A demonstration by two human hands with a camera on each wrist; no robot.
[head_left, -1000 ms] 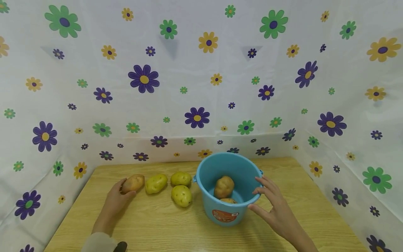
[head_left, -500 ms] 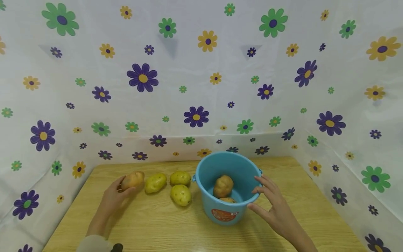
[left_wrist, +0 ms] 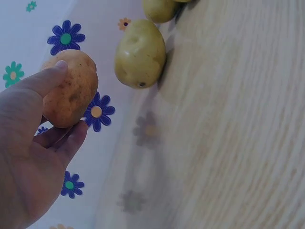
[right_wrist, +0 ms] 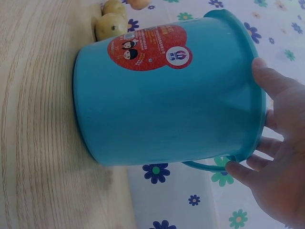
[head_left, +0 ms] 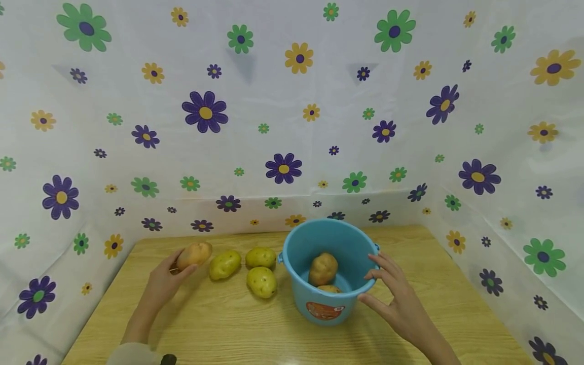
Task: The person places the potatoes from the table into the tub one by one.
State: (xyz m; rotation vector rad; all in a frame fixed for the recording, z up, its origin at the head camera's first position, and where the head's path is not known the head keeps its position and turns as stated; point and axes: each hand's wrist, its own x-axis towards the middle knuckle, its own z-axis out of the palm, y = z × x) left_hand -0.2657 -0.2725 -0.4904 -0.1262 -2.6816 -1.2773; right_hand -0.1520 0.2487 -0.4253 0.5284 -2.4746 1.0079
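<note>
My left hand [head_left: 161,279] holds a tan-brown potato [head_left: 194,255] between thumb and fingers, lifted above the left part of the table. The left wrist view shows the thumb on one side of the held potato [left_wrist: 71,90] and the fingers beneath. To its right lie three yellow-green potatoes, a near one [head_left: 262,282] and two behind. A light-blue bucket [head_left: 319,312] with a red label stands upright at centre right, a brown potato [head_left: 324,269] and part of another inside. My right hand [head_left: 401,304] grips the bucket's right rim, thumb outside and fingertips over the edge.
The wooden table [head_left: 219,329] meets a white flower-print sheet [head_left: 255,101] at the back and both sides. A blue handle [right_wrist: 209,167] hangs at the bucket's side in the right wrist view.
My left hand has raised the brown potato off the table, upward and slightly turned. My right hand stays at the bucket's rim, and the other potatoes lie as before.
</note>
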